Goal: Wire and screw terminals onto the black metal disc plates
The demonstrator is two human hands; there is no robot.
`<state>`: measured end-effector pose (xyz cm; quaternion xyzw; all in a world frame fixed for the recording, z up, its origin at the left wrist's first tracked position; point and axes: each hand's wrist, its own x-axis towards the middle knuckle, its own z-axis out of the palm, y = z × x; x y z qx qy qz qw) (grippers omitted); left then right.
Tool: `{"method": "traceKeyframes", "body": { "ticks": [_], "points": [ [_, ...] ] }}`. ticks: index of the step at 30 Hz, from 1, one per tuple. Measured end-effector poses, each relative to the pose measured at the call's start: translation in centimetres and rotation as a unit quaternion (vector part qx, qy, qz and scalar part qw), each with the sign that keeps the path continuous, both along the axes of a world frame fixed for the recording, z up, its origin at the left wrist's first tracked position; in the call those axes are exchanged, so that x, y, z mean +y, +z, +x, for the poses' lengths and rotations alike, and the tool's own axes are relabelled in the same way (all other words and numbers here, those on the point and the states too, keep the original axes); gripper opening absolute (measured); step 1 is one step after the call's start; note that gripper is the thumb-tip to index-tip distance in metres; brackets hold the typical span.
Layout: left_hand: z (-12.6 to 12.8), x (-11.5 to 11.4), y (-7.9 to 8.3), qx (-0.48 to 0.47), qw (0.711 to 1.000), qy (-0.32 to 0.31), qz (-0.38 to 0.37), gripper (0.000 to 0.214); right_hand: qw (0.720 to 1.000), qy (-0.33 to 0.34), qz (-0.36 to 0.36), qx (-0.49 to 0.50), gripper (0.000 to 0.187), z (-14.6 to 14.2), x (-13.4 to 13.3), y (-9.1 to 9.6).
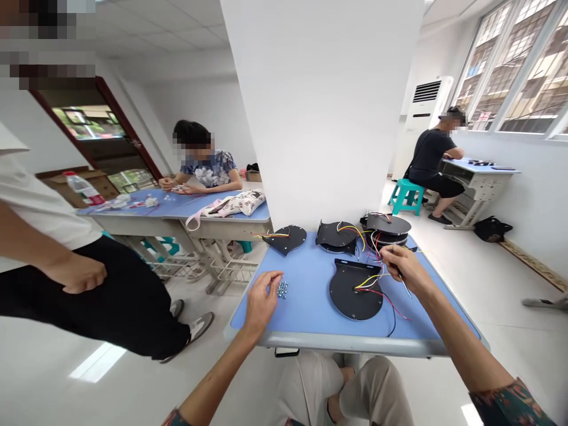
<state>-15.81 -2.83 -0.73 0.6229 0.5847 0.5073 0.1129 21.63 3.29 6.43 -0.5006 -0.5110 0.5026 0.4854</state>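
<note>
I sit at a small blue table (310, 307). My left hand (261, 300) rests on it with fingers curled, fingertips at a small pile of silver screws (283, 289). My right hand (403, 267) is closed round a thin screwdriver (404, 286) that points down, just right of a black round plate (352, 290) with yellow, red and black wires (377, 287). More black plates lie at the far edge: one at the left (286, 238), one in the middle (338, 235), and a stack at the right (388, 228).
A wide white pillar (323, 112) rises behind the table. A person in a white shirt and black trousers (80, 284) stands close at the left. Another person sits at a blue table (168, 204) behind; a third sits at a desk (477, 171) by the windows.
</note>
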Motion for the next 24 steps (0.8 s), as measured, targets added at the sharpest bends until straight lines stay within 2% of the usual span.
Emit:
{"method": "traceKeyframes", "body": {
  "ticks": [2,4,6,9,12,15,19,24],
  "points": [
    [2.6,-0.8,0.0,-0.109,0.986,-0.068,-0.106,0.032,0.995,-0.007,-0.063,-0.082,0.034,1.2,-1.8,-0.9],
    [5.4,-1.2,-0.1,-0.191,0.952,-0.141,-0.194,0.037,0.983,-0.014,-0.107,-0.149,0.03,2.1,-3.3,-1.8],
    [8.1,-1.1,0.0,-0.239,0.92,-0.18,-0.253,0.042,0.972,-0.005,-0.134,-0.195,0.026,2.5,-4.2,-2.6],
    [11.3,-0.4,0.4,-0.273,0.889,-0.196,-0.312,0.045,0.958,0.024,-0.15,-0.244,0.026,2.1,-4.6,-3.6],
    [13.2,0.5,0.9,-0.266,0.884,-0.176,-0.341,0.041,0.949,0.035,-0.141,-0.279,0.036,1.1,-4.2,-4.3],
    [13.9,1.0,1.3,-0.254,0.883,-0.16,-0.361,0.029,0.945,0.037,-0.139,-0.294,0.043,0.3,-3.8,-4.6],
    [13.6,0.4,1.7,-0.26,0.877,-0.167,-0.367,0.013,0.943,0.041,-0.137,-0.299,0.041,-0.1,-4.2,-5.2],
    [11.7,-1.0,1.7,-0.328,0.86,-0.171,-0.352,0.015,0.946,0.041,-0.099,-0.307,0.037,-0.9,-4.7,-5.6]
  ]
}}
